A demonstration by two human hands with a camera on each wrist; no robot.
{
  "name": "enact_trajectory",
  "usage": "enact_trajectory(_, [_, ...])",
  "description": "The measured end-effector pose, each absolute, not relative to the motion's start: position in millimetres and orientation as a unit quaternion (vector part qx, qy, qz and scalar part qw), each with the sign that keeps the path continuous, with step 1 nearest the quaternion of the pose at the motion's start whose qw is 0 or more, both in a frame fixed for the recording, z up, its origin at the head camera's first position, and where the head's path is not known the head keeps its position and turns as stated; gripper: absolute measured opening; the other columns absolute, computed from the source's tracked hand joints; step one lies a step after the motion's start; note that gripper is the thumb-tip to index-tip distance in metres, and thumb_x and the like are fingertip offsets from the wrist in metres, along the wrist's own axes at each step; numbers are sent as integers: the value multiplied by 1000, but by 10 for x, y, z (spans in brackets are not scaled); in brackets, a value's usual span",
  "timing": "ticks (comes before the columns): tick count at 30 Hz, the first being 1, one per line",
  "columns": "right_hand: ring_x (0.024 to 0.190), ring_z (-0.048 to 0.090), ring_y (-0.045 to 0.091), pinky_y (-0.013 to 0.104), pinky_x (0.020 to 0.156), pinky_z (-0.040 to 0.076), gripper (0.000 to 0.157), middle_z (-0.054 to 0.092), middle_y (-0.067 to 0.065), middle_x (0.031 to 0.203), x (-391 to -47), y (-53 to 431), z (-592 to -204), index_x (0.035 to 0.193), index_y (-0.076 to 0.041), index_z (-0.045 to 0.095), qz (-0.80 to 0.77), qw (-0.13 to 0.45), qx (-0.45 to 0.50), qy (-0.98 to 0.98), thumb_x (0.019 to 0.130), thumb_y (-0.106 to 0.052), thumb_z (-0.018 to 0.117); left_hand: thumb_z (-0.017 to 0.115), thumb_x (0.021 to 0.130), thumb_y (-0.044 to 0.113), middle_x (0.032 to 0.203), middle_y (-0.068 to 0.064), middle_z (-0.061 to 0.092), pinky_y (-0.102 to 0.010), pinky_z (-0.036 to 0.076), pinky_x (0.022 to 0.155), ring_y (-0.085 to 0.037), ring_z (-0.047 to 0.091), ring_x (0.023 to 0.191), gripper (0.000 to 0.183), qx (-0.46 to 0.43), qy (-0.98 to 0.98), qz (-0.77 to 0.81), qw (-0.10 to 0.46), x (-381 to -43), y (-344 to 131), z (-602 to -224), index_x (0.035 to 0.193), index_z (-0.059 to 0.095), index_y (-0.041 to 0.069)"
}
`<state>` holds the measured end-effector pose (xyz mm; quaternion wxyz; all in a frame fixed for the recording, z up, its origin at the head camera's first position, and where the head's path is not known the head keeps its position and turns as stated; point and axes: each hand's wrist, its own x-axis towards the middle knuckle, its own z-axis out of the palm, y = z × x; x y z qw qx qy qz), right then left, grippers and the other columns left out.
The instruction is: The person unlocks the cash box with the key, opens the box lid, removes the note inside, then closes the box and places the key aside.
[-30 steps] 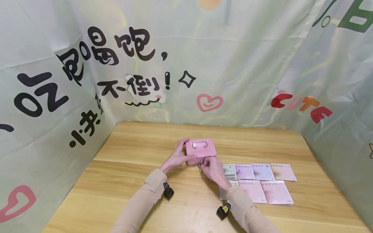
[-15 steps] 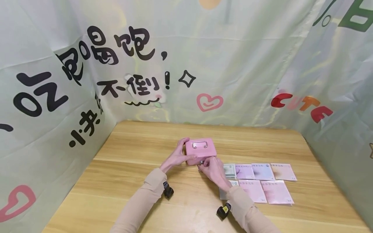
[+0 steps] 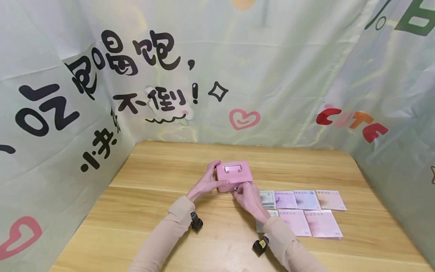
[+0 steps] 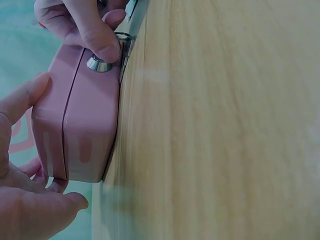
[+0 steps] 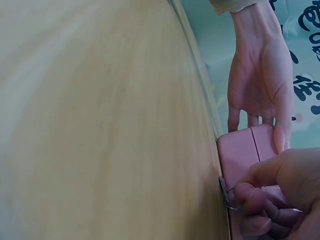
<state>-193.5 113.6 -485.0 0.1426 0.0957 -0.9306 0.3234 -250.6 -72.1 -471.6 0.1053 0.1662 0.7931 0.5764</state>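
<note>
A pink metal cash box [image 3: 239, 176] with a silver lid handle [image 3: 233, 168] sits closed on the table. My left hand [image 3: 205, 183] grips its left end, the thumb on the lid near the front edge and the fingers around the far side. At the front, a round silver lock [image 4: 98, 64] shows in the left wrist view. My right hand [image 3: 249, 196] pinches a key at this lock, its head hidden by the fingers. A metal ring [image 5: 230, 204] hangs from the fingertips, with another flat metal piece [image 5: 223, 190] on it.
Several play banknotes [image 3: 307, 200] lie in two rows to the right of the box, partly behind my right forearm. The wooden table [image 3: 153, 234] ends at printed cloth walls [image 3: 289, 87] at the back and sides.
Both hands stay at the box. The right fingers shift very slightly at the lock, and the dangling ring shows less below them in the head view.
</note>
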Motion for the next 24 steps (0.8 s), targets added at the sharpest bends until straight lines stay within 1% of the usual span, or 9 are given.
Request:
enact_trajectory(4, [49,46,7,19,46,37,19,64,2,52,-1919,1121,-4854,56,-9,68,331,145,100,-927,72,0,68,80,84,16,162,-22,23,-62,16,127,-41,23,152,93,165,794,576,105,-2526,-736,-4718,157,23,4])
enact_trajectory(10, [49,43,6,18,49,35,25,60,-1,50,-1857,1105,-4825,55,-11,64,352,110,101,-924,77,-2,70,78,84,12,159,-25,23,-63,16,127,-43,25,150,87,157,799,576,67,-2566,-798,-4723,153,26,-1])
enact_trajectory(13, [50,44,5,17,50,35,23,62,-3,53,-1834,1113,-4795,59,-11,68,362,87,100,-923,80,-3,72,79,84,12,161,-24,22,-62,17,127,-43,25,150,89,157,802,572,74,-2572,-821,-4727,154,25,0])
enact_trajectory(18, [51,43,5,17,48,32,19,61,-6,55,-1795,1170,-4729,66,-13,72,370,30,87,-924,85,-11,77,78,86,14,163,-23,19,-62,15,128,-43,21,153,90,158,803,567,90,-2562,-816,-4720,156,23,2])
enact_trajectory(20, [51,43,6,17,46,32,15,61,-5,56,-1780,1204,-4712,71,-12,73,370,11,74,-926,85,-14,77,77,87,16,164,-23,18,-62,13,128,-43,18,154,89,161,806,563,88,-2554,-813,-4722,156,22,2])
enact_trajectory(22, [52,47,8,18,46,36,9,64,-2,59,-1763,1252,-4691,80,-8,74,366,4,65,-928,85,-15,77,76,88,17,165,-24,17,-64,13,127,-43,17,154,90,162,806,563,90,-2543,-811,-4730,157,20,2])
enact_trajectory(23, [53,50,9,19,46,39,9,65,-1,62,-1752,1278,-4675,87,-6,74,366,0,59,-929,86,-15,77,75,89,17,165,-24,16,-65,13,127,-43,16,154,90,165,804,564,90,-2540,-815,-4736,157,19,1])
enact_trajectory(24, [52,51,9,19,44,40,14,66,1,63,-1743,1306,-4653,95,-4,74,368,-5,53,-928,87,-15,76,75,89,17,166,-24,15,-65,13,126,-43,15,155,92,166,804,564,91,-2534,-824,-4736,158,17,2])
